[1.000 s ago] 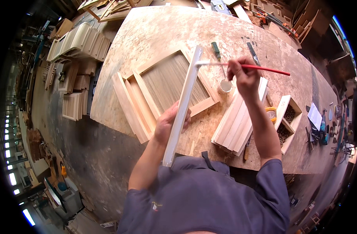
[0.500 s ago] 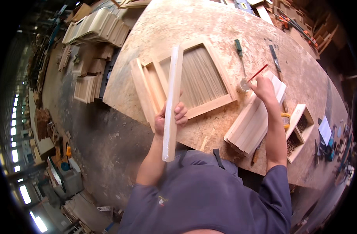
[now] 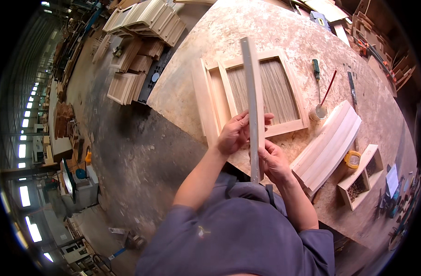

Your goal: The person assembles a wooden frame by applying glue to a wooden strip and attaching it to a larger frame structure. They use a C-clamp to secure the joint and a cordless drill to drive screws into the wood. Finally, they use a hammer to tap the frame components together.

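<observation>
A long pale wooden strip (image 3: 253, 87) stands nearly upright in my grip, its narrow face coated in something greyish and wet-looking. My left hand (image 3: 235, 133) grips it around the middle, from the left side. Lower down, my right hand (image 3: 274, 161) holds it from the right, fingers partly hidden behind the wood. Behind the strip lies a light wooden frame (image 3: 288, 126) with a grooved grey-brown panel (image 3: 277, 87). A small cup (image 3: 318, 113) holds a thin red stick (image 3: 329, 87).
Stacked wooden strips (image 3: 327, 145) lie right of my hands. Close by are a yellow tape measure (image 3: 352, 159) and a divided wooden box (image 3: 373, 161). A green-handled screwdriver (image 3: 316, 69) and a dark flat tool (image 3: 351, 85) lie farther back. More frames (image 3: 148, 20) are piled off the table's left.
My right hand has let go of the red stick, which now stands in the cup, and has come over to the wooden strip. The strip has turned slightly.
</observation>
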Tool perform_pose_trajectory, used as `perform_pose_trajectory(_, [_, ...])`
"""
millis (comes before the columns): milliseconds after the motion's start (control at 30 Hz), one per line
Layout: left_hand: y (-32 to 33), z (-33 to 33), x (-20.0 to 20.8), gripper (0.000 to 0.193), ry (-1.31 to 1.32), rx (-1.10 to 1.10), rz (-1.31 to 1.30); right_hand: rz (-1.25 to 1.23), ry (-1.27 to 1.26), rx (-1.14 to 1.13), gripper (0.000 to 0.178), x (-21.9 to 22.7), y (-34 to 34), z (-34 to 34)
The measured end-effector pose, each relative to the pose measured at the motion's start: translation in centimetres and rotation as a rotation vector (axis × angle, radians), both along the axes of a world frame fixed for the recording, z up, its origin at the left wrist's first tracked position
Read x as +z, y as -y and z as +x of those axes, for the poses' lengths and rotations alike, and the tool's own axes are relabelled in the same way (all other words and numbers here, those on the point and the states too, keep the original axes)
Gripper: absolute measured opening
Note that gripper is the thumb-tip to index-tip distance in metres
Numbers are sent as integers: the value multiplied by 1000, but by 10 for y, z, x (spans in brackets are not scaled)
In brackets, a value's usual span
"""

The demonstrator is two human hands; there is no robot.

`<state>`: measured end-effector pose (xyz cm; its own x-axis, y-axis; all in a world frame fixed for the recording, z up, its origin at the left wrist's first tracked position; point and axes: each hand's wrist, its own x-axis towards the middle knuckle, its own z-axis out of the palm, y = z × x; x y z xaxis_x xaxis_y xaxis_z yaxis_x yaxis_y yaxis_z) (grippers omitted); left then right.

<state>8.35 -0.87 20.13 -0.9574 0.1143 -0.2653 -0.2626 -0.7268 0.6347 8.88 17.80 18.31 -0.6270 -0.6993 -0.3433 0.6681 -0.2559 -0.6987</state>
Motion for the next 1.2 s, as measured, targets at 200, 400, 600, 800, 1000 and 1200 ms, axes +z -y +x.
perform_pose_trajectory(200, [117,-2,-34,32,1,268,-1118,197,-318,-279,65,-47,85,-14])
perform_pose_trajectory(400, [272,-95,-61,42,0,317,-1151,406,-271,-213,64,-71,139,-18])
perform_pose_trajectory(600, [309,-174,-94,47,-61,72,-857,542,-151,-223,65,-65,163,-15])
perform_pose_trajectory(800, [306,-181,-102,38,1,-69,-912,531,24,-267,64,-69,171,-6])
perform_pose_trajectory(1000, [304,-182,-108,33,42,-12,-868,534,-131,-299,59,-67,178,0])
perform_pose_trajectory(1200, [305,-183,-110,31,26,16,-864,554,-110,-301,60,-67,180,0])
